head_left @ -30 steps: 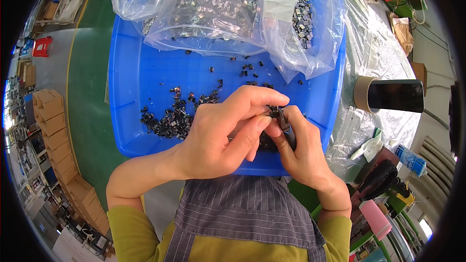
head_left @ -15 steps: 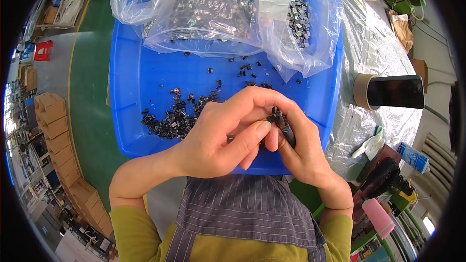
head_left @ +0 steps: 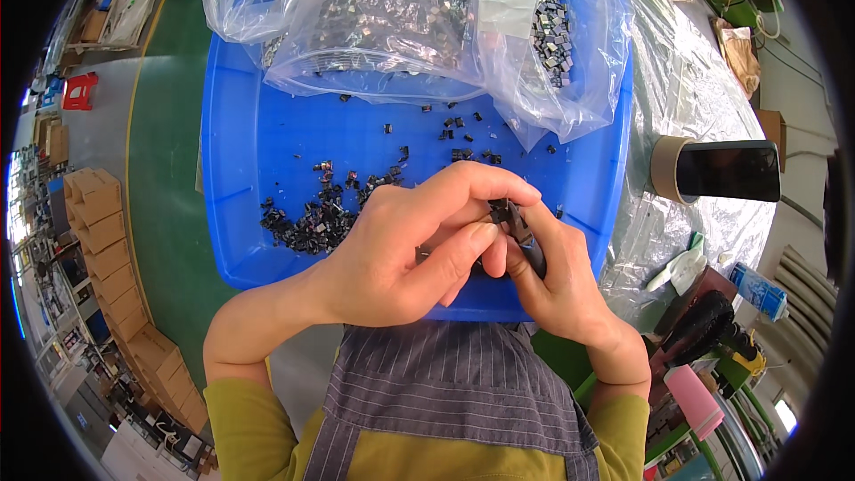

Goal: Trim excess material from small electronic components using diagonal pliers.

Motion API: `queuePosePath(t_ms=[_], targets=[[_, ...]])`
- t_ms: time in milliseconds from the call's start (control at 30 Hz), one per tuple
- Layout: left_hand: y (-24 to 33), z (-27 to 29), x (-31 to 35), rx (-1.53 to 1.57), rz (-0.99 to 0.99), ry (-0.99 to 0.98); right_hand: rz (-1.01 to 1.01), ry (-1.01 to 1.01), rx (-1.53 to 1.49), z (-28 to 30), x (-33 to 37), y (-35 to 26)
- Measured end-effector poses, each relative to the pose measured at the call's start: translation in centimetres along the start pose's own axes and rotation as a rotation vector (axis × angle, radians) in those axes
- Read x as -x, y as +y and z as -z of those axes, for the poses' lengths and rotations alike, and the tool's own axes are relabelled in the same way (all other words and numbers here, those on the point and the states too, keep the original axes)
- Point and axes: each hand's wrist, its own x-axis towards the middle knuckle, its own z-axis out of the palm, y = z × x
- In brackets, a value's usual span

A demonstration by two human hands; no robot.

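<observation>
Over the near half of a blue tray (head_left: 236,142), my hands meet. My left hand (head_left: 401,254) is closed, thumb and index finger pinching a small black part (head_left: 499,214). My right hand (head_left: 565,276) wraps round dark pliers (head_left: 531,251), whose jaws touch or nearly touch that part. Fingers hide most of the handles. A loose heap of small black parts (head_left: 312,224) lies in the tray, left of my hands, with several strays farther off. At the tray's far side are a large clear bag (head_left: 392,27) full of small parts and a smaller open bag (head_left: 592,71) holding more.
Right of the tray, silvery sheeting (head_left: 637,232) covers a surface. On it stand a tape roll (head_left: 666,169) with a phone (head_left: 728,169) leaning on it, and a white glove (head_left: 681,269). Stacked cardboard boxes (head_left: 116,276) line the floor at left, near a red stool (head_left: 80,91).
My right hand has turned slightly, and the pliers' jaws have shifted against the black part. My left hand keeps its pinch almost in place.
</observation>
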Motion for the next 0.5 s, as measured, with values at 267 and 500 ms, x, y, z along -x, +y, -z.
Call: queuePosePath(t_ms=[267,500], targets=[[-0.12,-0.11,0.31,0.101,0.059,0.028,-0.049,-0.058,0.008,0.23,0.06,-0.31],[0.07,-0.38,0.08,0.266,0.091,0.15,0.023,0.085,0.062,-0.23,-0.06,0.56]])
